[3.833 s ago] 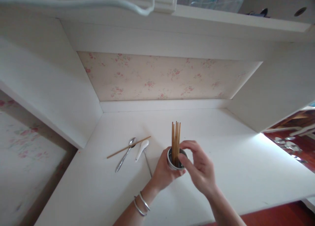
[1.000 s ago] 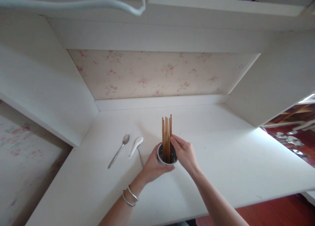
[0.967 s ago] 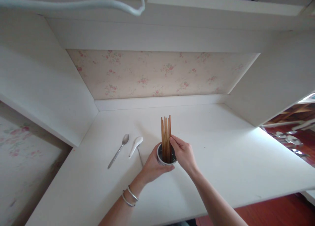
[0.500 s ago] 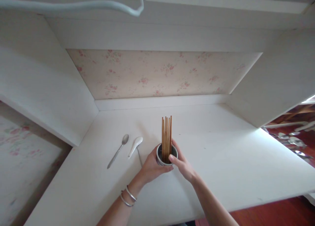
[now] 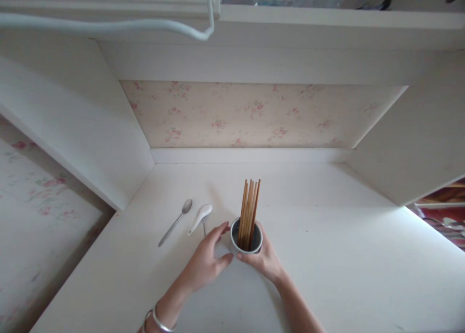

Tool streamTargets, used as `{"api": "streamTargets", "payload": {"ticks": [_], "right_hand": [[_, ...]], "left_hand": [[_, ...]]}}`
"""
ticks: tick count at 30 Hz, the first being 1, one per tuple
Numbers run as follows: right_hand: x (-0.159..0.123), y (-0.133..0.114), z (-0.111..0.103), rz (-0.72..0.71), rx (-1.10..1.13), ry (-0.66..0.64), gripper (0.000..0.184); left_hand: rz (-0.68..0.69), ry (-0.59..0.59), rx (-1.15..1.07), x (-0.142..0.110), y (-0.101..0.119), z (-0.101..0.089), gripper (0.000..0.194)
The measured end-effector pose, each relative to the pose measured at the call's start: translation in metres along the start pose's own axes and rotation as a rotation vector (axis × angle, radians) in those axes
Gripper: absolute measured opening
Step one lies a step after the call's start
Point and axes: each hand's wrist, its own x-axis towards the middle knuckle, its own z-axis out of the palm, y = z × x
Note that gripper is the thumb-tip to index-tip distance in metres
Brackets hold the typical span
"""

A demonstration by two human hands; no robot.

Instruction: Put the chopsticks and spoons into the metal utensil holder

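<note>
A round metal-rimmed cup point(image 5: 234, 248) holds several wooden chopsticks point(image 5: 249, 209), which stand up in it and lean a little to the right. My right hand point(image 5: 267, 260) is wrapped round the cup's right and near side. Just left of the cup, my left hand point(image 5: 209, 263) is open, its thumb and fingers apart and close to the wall. A white soup spoon point(image 5: 200, 218) lies left of the cup, with a thin metal handle point(image 5: 204, 226) partly under it and partly hidden by my left hand. Farther left is a metal spoon point(image 5: 176, 227).
The white countertop point(image 5: 327, 255) runs between white side panels point(image 5: 410, 139). Low overhead is a white shelf point(image 5: 290, 57), with a white bent tube point(image 5: 145, 25) and glassware above. More metal utensils point(image 5: 452, 224) show at the far right.
My left hand has let go of the cup and drawn away left. My right thumb has moved from the chopsticks to the cup's near side. The chopsticks now lean right; the view has shifted.
</note>
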Motion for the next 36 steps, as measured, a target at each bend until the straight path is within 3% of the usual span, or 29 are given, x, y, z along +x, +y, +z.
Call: {"api": "streamTargets", "payload": {"ticks": [4, 9, 14, 17, 26, 36], "right_hand": [[0.000, -0.002, -0.001, 0.013, -0.039, 0.013, 0.077], [0.001, -0.003, -0.002, 0.025, -0.039, 0.002, 0.075], [0.000, -0.004, -0.003, 0.014, -0.053, 0.017, 0.075], [-0.001, -0.003, -0.003, 0.010, -0.059, 0.020, 0.075], [-0.001, -0.004, -0.002, -0.016, -0.041, 0.004, 0.075], [-0.002, -0.001, -0.002, -0.010, -0.022, 0.010, 0.075]], "left_hand": [[-0.052, 0.165, 0.400, -0.006, -0.015, -0.027, 0.026], [-0.077, 0.286, 0.792, -0.004, -0.020, -0.055, 0.023], [-0.259, 0.208, 0.986, -0.003, -0.011, -0.050, 0.031], [-0.277, 0.123, 1.091, 0.000, -0.009, -0.038, 0.041], [-0.438, 0.004, 1.015, 0.026, -0.012, -0.026, 0.043], [-0.369, -0.111, 0.663, 0.033, -0.004, -0.030, 0.039]]}}
